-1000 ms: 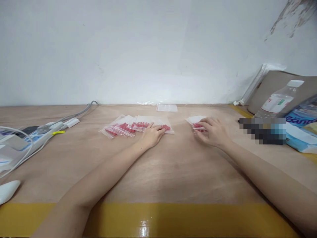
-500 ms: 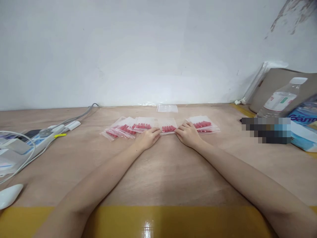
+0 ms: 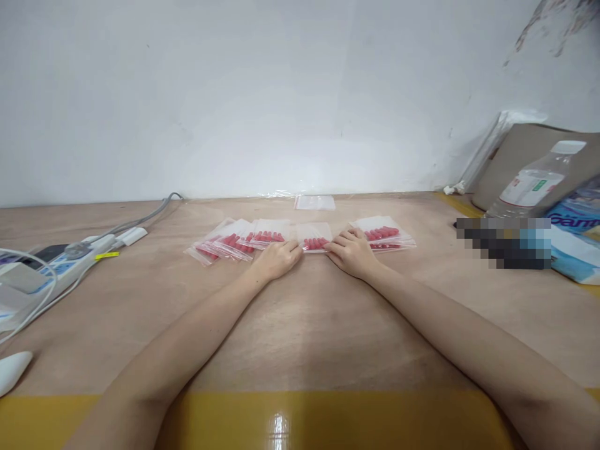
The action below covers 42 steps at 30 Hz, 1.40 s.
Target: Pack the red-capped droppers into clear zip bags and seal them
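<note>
Between my two hands lies a small clear zip bag with a row of red capsule-like pieces inside. My left hand is closed, its fingertips pinching the bag's near left corner. At the near right corner, my right hand is closed on the same bag. Left of my left hand, similar bags with red pieces overlap in a fan. Another stack of filled bags sits just beyond and right of my right hand. A flat zip bag without red pieces lies near the wall.
A power strip with plugs and cables occupies the left side. A white rounded object rests at the lower left. At right stand a plastic bottle and a blue packet, beside a pixelated dark item. Yellow tape lines the near edge.
The view has shifted slightly. Both hands stay at the near corners of the middle bag, with almost no movement relative to it.
</note>
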Each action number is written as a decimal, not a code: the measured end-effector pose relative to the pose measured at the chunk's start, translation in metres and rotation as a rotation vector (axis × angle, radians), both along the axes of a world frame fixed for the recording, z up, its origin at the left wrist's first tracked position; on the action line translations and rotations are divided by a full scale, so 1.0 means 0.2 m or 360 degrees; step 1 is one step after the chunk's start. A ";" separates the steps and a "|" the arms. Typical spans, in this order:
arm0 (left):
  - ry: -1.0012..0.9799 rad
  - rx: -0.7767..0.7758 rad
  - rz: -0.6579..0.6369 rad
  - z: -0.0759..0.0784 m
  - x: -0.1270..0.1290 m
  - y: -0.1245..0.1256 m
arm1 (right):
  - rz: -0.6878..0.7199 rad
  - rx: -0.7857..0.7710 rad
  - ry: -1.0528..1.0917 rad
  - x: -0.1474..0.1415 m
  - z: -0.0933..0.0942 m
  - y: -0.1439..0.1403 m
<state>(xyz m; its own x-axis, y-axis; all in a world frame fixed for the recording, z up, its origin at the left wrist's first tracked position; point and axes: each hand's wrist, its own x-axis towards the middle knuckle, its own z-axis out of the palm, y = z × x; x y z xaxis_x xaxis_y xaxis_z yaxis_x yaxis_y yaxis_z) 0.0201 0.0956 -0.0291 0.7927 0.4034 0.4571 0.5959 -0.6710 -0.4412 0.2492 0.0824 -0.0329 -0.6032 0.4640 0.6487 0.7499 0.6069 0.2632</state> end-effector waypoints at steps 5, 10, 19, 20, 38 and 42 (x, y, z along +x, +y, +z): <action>0.0004 0.0053 -0.0027 0.00 0.01 -0.01 | 0.0081 0.0034 -0.0073 -0.15 0.03 -0.01; 0.0005 0.0094 -0.0025 0.03 0.01 -0.02 | 0.0119 0.0091 -0.0190 -0.24 0.02 0.03; -0.0060 0.0159 -0.0010 0.07 0.01 -0.05 | 0.0080 0.0226 -0.0268 -0.14 0.03 0.01; -0.0066 0.0160 -0.0001 0.07 0.01 -0.05 | 0.0062 0.0224 -0.0272 -0.11 0.04 0.00; -0.0167 0.0092 -0.0037 0.06 0.03 -0.08 | -0.0172 0.0015 -0.0079 0.09 0.02 -0.04; -0.0183 -0.0064 -0.0042 0.06 0.04 -0.09 | -0.0178 -0.0146 -0.0053 0.01 0.00 -0.05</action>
